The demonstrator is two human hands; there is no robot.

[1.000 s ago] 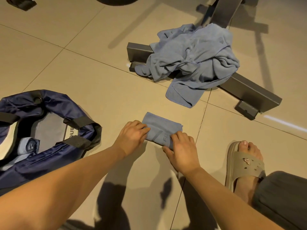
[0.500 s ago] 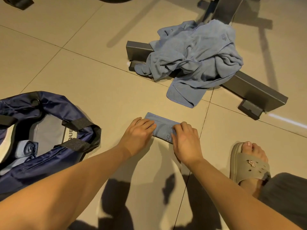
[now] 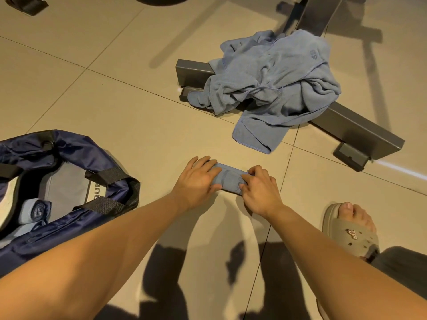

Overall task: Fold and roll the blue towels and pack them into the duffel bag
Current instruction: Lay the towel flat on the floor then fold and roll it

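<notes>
Everything's down on the floor [image 3: 115, 105]. The half-rolled towel [image 3: 228, 179] lies crosswise right under the fingers [image 3: 203, 165], with the left hand [image 3: 196, 181] on its left end and the right hand [image 3: 258, 190] on its right end. Well off to the left of the fingers is the duffel bag [image 3: 92, 153], mouth facing up, and there's a rolled towel [image 3: 37, 210] lying inside it over on the left side. Beyond the fingers and a bit to the right is the towel pile [image 3: 272, 82]. It's heaped on a metal frame bar [image 3: 365, 135] that sticks out on both sides, and one corner spills onto the floor toward the fingers. Right of the fingers and nearer to me is a sandalled foot [image 3: 351, 236].
</notes>
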